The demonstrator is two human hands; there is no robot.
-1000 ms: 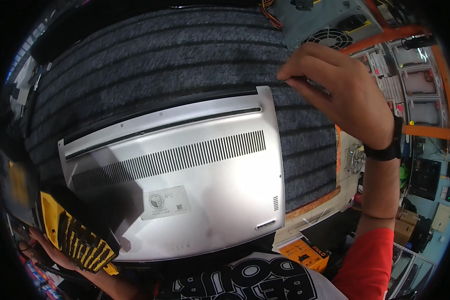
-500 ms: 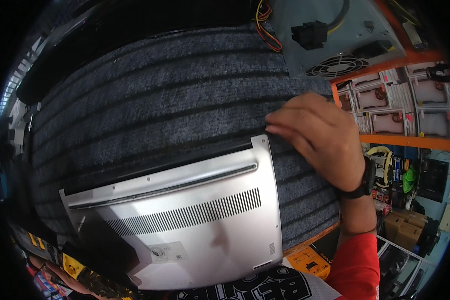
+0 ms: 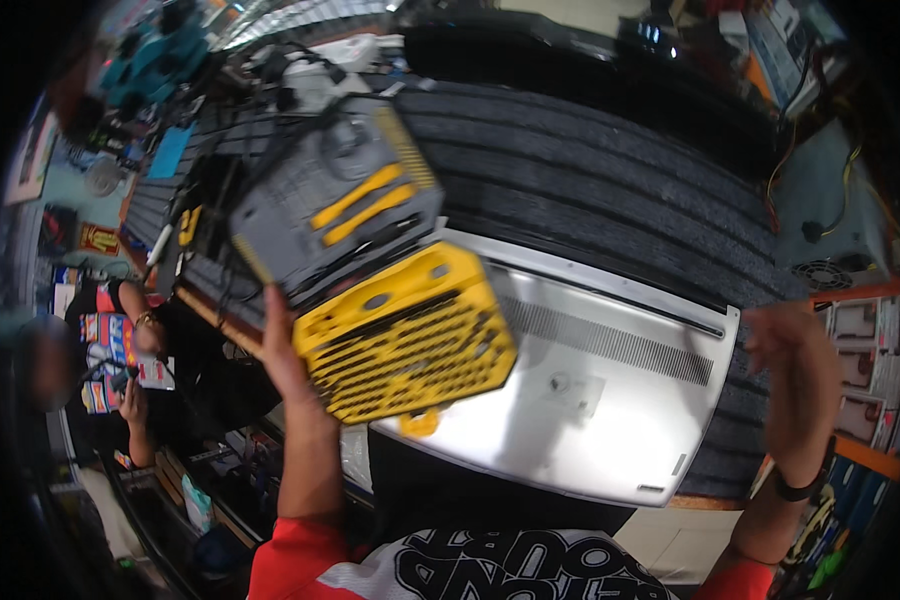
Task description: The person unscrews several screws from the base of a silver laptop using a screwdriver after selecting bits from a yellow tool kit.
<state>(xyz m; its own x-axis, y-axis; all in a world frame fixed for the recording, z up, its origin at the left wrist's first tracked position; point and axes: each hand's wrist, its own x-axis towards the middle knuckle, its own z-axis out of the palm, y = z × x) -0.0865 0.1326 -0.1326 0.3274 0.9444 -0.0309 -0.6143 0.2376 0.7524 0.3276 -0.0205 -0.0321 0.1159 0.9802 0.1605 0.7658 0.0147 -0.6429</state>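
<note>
Left hand (image 3: 288, 358) is clamped on the near left edge of an open screwdriver-bit case (image 3: 415, 283), thumb side up along the hinge end. Its grey half (image 3: 280, 215), with two yellow tools (image 3: 370, 215) in it, leans away; its yellow tray (image 3: 478, 300) of bits faces up, overlapping the left end of a silver laptop (image 3: 610, 445) in view; whether they touch, I cannot tell. Laptop lies underside up on a striped grey mat (image 3: 570, 150), its long axis running side to side, dropping slightly rightward. Right hand (image 3: 795, 375) hangs just beside its far right corner, fingers bent and blurred; I cannot tell whether they meet or pinch anything. From it, the case lies leftward, across the laptop, much nearer the left hand.
</note>
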